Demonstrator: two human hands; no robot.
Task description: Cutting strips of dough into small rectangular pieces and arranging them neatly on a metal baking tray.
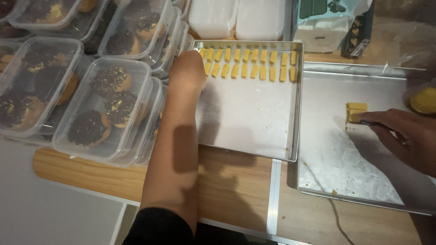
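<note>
My left hand (187,71) reaches over the near left corner of a metal tray (247,115), at the left end of two rows of small yellow dough pieces (247,62). Its fingers are curled out of sight, so I cannot tell whether it holds a piece. My right hand (405,138) rests on a second metal tray (345,165) to the right. It grips a thin dark tool (370,122) whose tip touches a small yellow dough block (356,111).
Stacked clear plastic boxes (105,111) of chocolate-topped pastries fill the left side. White lidded containers (236,18) and a paper bag (327,22) stand behind the trays. A yellow dough ball (424,100) lies at the right edge. The trays rest on a wooden table (236,186).
</note>
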